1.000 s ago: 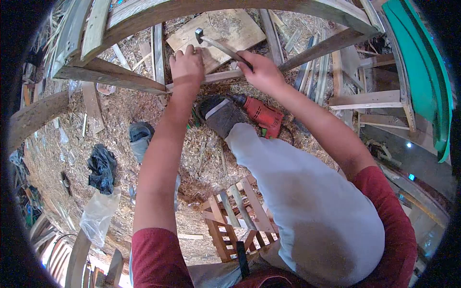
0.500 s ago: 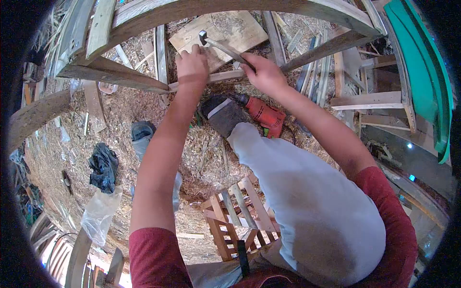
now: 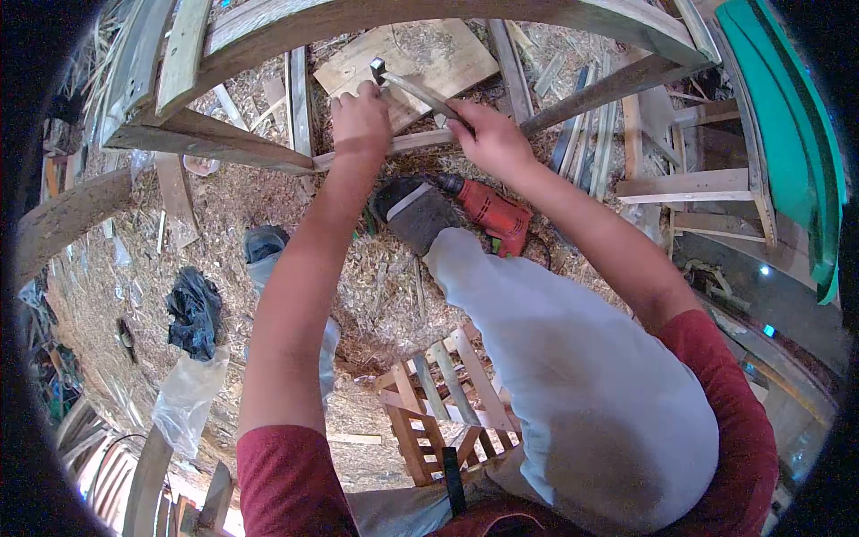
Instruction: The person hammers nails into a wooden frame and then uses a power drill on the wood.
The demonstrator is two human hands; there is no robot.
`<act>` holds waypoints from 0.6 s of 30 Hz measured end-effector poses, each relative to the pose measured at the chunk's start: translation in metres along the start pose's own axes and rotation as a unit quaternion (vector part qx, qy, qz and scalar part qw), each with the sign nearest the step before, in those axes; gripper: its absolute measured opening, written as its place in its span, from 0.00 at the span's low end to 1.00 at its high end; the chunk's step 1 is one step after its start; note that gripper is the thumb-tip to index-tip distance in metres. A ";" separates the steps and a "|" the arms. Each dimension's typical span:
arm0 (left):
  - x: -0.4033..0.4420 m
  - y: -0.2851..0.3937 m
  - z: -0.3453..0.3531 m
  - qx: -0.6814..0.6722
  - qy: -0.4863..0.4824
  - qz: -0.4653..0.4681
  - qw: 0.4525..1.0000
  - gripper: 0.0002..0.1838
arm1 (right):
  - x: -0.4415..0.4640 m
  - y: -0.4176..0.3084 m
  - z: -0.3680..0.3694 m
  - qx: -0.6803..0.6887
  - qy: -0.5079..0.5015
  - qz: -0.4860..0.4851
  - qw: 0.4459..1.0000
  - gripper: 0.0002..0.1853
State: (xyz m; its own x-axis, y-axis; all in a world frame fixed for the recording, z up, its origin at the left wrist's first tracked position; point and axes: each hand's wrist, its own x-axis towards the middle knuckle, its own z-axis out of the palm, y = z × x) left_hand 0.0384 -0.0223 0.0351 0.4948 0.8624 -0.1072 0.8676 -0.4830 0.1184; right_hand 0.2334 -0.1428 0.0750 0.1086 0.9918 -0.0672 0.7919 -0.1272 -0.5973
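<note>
My right hand (image 3: 490, 139) is wrapped round the wooden handle of a hammer (image 3: 419, 90). The hammer's small metal head points up and to the left, close by the fingers of my left hand (image 3: 361, 121). That hand is closed, fingertips together at the wooden frame's lower rail (image 3: 420, 141); anything between them is too small or hidden to make out. Beyond both hands, a flat wooden board (image 3: 438, 58) lies on the shavings. A curved wooden beam (image 3: 429, 12) of the frame arches above it.
A red power drill (image 3: 492, 215) lies beside my shoe (image 3: 416, 215). Under my raised leg stands a slatted wooden piece (image 3: 447, 385). Black plastic (image 3: 193, 309) and a clear bag (image 3: 188, 403) are on the left; a green curved panel (image 3: 787, 134) leans at the right.
The hammer and both hands stay nearly in place. My left forearm and the wooden frame shift very slightly in view.
</note>
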 end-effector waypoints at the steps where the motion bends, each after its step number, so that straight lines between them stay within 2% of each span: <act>1: 0.002 -0.004 0.004 0.017 -0.002 0.018 1.000 0.13 | 0.000 -0.001 0.000 0.011 0.012 -0.007 1.000 0.18; 6: 0.002 -0.008 0.007 0.028 0.016 0.034 0.999 0.13 | -0.001 -0.001 0.000 0.036 0.027 -0.010 0.999 0.18; 8: -0.001 -0.010 0.004 0.027 0.041 0.042 0.998 0.13 | 0.001 -0.005 -0.003 0.046 0.017 0.021 0.999 0.17; 11: 0.001 -0.017 0.000 -0.045 0.052 -0.006 0.998 0.12 | 0.003 0.000 0.002 0.063 0.015 0.045 0.997 0.18; 15: 0.010 -0.032 0.020 -0.172 0.131 -0.057 0.975 0.09 | 0.003 0.003 0.001 0.064 0.020 0.055 0.996 0.18; 18: 0.019 -0.038 0.023 -0.233 0.125 -0.091 0.960 0.09 | 0.002 0.001 -0.006 0.071 0.020 0.078 0.994 0.19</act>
State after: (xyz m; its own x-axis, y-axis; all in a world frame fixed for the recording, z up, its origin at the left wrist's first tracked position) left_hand 0.0154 0.0088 0.0063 0.2589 0.9637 0.0646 0.7926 -0.2502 0.5560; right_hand 0.2381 -0.1411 0.0790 0.2495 0.9584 -0.1384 0.6708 -0.2742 -0.6891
